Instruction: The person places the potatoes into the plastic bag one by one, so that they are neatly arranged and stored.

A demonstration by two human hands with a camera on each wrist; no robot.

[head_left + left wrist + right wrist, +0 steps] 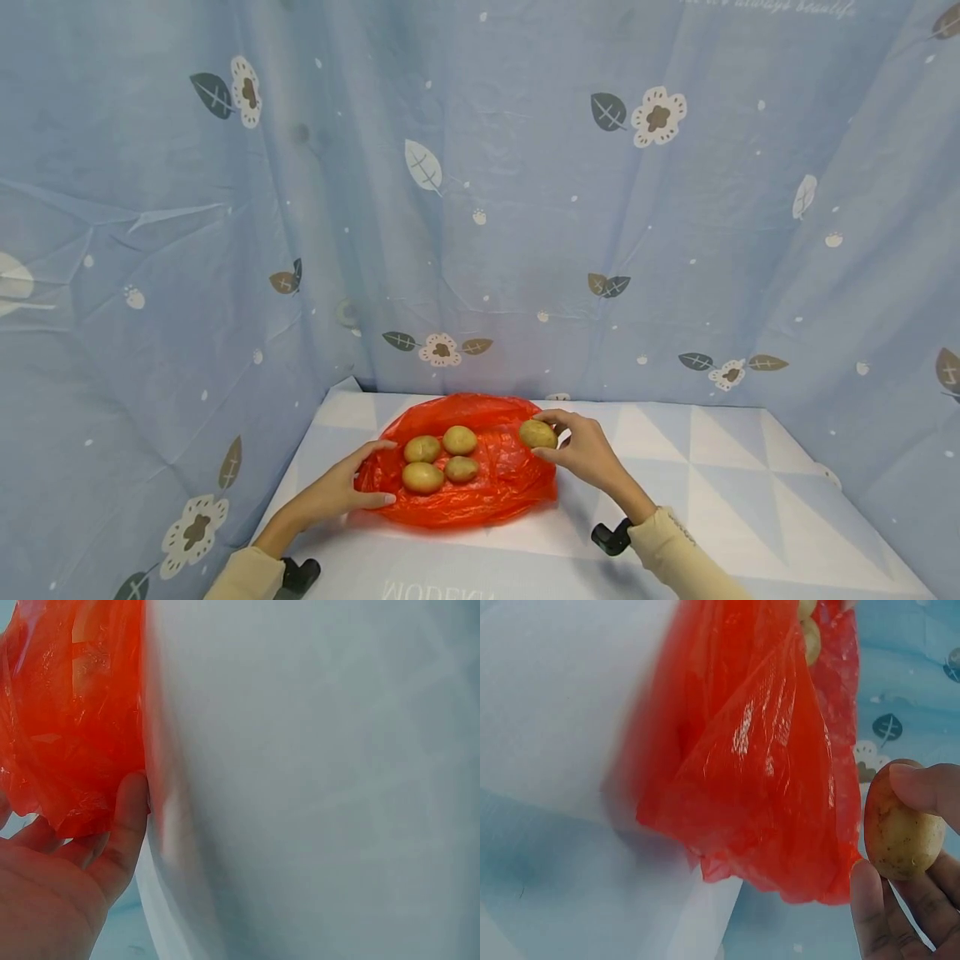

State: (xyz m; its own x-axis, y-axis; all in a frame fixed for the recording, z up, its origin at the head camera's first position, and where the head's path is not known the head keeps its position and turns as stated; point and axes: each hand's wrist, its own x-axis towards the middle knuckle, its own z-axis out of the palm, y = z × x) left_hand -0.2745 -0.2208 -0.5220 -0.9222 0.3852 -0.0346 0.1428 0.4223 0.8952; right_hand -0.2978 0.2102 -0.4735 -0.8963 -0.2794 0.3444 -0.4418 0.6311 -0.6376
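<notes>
A red plastic bag (495, 504) lies spread on the table, its mouth facing up. Several potatoes (423, 478) rest together in its left half. My right hand (588, 450) grips another potato (537, 434) between thumb and fingers at the bag's right rim; the right wrist view shows this potato (901, 821) held beside the red plastic. At the bag's left side my left hand (337, 487) rests with thumb and fingers spread apart around the edge. In the left wrist view its thumb (129, 825) touches the plastic low down, and the other fingers are partly hidden.
The table (720, 475) has a white cloth with pale blue triangles. Blue curtains (510, 233) with leaf and flower prints stand behind and on both sides. A black wrist mount (611, 538) sits on the right forearm, another (300, 577) on the left.
</notes>
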